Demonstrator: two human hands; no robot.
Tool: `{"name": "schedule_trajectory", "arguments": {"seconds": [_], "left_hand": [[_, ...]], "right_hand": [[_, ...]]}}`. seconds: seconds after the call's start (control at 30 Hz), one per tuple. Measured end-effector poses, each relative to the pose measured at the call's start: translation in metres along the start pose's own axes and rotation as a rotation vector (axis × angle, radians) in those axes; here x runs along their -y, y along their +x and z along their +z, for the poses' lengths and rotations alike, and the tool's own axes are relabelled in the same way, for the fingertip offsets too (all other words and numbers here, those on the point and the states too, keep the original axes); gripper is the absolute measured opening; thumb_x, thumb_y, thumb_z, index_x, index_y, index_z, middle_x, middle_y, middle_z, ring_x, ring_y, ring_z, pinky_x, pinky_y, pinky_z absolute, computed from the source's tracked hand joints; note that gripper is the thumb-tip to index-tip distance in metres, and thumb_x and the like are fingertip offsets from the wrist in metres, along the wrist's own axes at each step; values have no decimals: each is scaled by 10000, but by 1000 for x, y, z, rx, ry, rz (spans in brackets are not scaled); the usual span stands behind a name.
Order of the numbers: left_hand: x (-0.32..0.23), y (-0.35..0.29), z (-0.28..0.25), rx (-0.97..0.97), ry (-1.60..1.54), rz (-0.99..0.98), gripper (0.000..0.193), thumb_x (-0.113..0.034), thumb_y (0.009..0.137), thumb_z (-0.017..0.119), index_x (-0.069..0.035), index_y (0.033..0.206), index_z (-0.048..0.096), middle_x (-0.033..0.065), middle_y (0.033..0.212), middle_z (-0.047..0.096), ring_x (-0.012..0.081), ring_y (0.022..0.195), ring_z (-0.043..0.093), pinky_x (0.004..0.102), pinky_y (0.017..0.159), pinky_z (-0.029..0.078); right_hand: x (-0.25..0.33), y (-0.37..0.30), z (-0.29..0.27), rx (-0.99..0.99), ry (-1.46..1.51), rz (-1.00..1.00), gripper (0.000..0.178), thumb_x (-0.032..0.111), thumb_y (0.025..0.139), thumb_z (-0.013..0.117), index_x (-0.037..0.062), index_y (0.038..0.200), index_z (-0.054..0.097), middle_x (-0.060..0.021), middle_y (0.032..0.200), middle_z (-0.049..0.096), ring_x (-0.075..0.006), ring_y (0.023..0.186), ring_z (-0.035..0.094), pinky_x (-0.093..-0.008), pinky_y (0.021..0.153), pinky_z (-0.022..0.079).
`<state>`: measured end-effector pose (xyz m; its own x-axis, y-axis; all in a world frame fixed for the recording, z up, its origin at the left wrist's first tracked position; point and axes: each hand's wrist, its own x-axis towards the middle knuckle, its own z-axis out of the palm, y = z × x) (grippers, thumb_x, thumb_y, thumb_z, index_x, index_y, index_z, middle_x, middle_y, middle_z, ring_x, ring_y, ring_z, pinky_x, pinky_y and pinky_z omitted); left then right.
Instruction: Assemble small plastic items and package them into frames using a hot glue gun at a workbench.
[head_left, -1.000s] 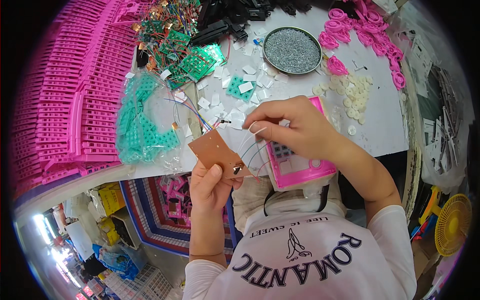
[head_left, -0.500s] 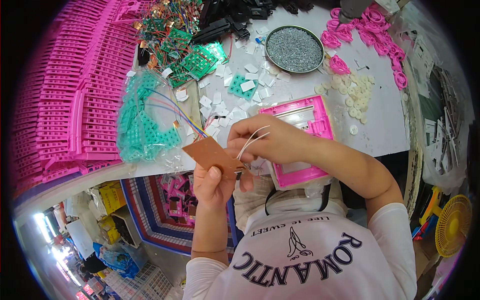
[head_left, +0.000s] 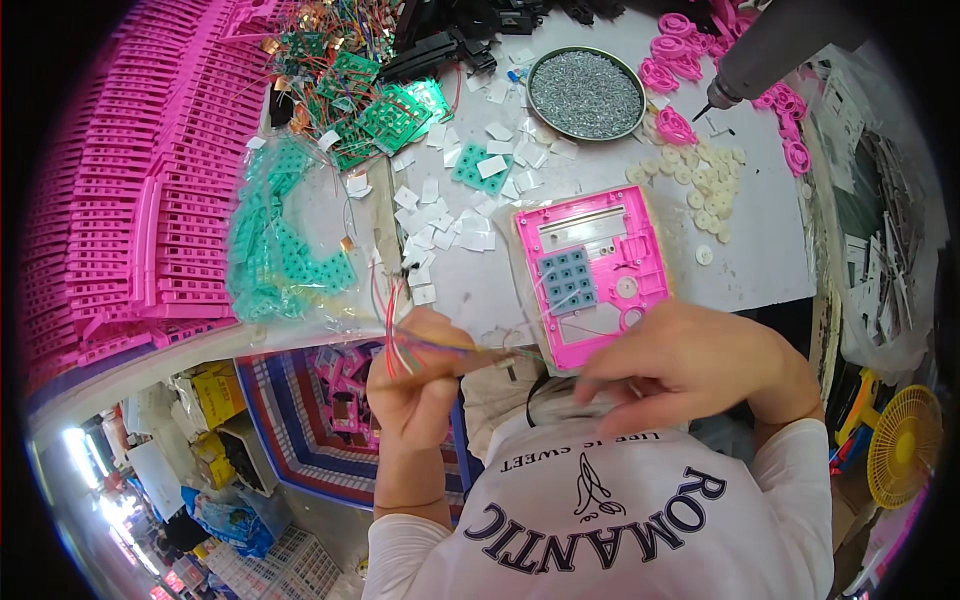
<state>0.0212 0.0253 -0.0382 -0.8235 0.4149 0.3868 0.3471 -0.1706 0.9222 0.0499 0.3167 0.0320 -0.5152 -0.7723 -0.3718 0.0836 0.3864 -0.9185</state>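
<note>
Gripped in my left hand (head_left: 415, 385) is a wired circuit board, seen almost edge-on and blurred by motion. Its red, white and coloured wires (head_left: 392, 335) rise beside the fingers. My right hand (head_left: 690, 362) is over the near right corner of a pink plastic housing (head_left: 653, 262), with its fingers apart and smeared, and nothing shows in them. Inside the housing, which rests on a pad near the table's front edge, sits a blue-grey rubber keypad (head_left: 568, 281). A round white disc (head_left: 627, 288) lies to the keypad's right.
Pink casings (head_left: 120, 190) are stacked at left, beside a bag of teal keypads (head_left: 285, 240). Wired green boards (head_left: 395, 120) pile up behind. A round tin of screws (head_left: 587, 95), cream discs (head_left: 712, 190) and a hanging electric screwdriver (head_left: 745, 70) are farther back. A striped basket (head_left: 290, 430) stands below.
The board has tipped from face-up to nearly edge-on in my left hand. My right hand has left the wires and moved right and nearer me. The screwdriver shows lower in view.
</note>
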Motion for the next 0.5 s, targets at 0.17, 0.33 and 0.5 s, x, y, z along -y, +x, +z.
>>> {"name": "schedule_trajectory", "arguments": {"seconds": [0.17,0.33,0.5], "left_hand": [[-39,24,22,75,369,94,103,-115,728,750,-111,808,686,12,840,709,227,802,545,369,741,451],[-46,45,43,21,301,56,181,-219,935,658,-69,835,642,82,807,680,207,806,583,350,747,478],[-55,16,35,-58,-105,-533,182,-66,909,543,56,965,665,142,857,674,153,697,621,253,624,454]], "right_hand": [[-2,-9,8,-738,-429,-362,517,259,797,809,27,1218,618,-169,1184,622,-326,1103,596,-443,872,490],[-10,14,23,-400,258,-280,220,210,927,690,-2,962,643,-142,835,658,-262,750,645,-377,676,498],[-45,-76,5,-144,28,-76,249,258,973,650,12,944,670,-130,793,656,-276,720,636,-359,667,495]]}}
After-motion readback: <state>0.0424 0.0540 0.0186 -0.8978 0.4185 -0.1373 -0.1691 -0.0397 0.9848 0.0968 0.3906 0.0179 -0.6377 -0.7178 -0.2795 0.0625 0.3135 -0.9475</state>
